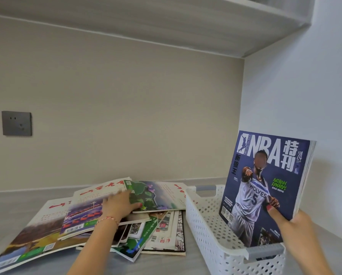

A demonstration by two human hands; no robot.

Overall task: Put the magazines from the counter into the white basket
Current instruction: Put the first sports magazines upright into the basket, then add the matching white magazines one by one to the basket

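Note:
A white perforated basket (202,221) with grey handles stands on the counter at the right. My right hand (291,221) grips a blue NBA magazine (265,187), which stands upright with its lower edge inside the basket, against its right side. A loose pile of several magazines (70,221) lies on the counter to the left of the basket. My left hand (119,205) rests on the pile, fingers closing on the edge of a green-covered magazine (154,195) on top.
The grey counter (17,203) runs to a beige back wall with a dark socket plate (16,123) at the left. A white side wall stands close to the right of the basket. A shelf underside (166,20) hangs overhead.

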